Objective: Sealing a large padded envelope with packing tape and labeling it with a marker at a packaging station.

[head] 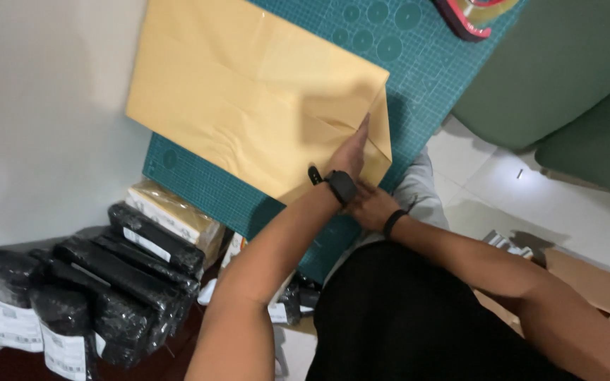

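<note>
left fingers: held straight and pressed together, left hand lying flat along the folded corner of the yellow paper sheet, pinning the crease, nothing pinched
left wrist: wearing a black watch, forearm reaching up from lower centre of frame
right fingers: cannot tell the state, right hand sitting mostly hidden under the left wrist, touching the near edge of the paper; black band on that wrist
paper: large yellow sheet lying flat on the green cutting mat, filling upper centre of frame; right corner turned over into a diagonal flap, long crease lines showing across it
progress: looks early; one corner fold is being pressed down, the rest of the sheet lying open and unfolded, nothing sitting on it or wrapped in it
mat: gridded, with printed circles, covering the surface from upper right down to centre
tape dispenser: red and black, partly cut off at top right edge, well apart from the hands
surface: white surface showing at left of the mat
parcels: stack of black wrapped packets with white labels sitting lower left, a clear-wrapped tan box just beside them
room: pale tiled floor at right, green upholstered seat upper right, brown cardboard at right edge
person: wearing a black top, seen from above
</note>
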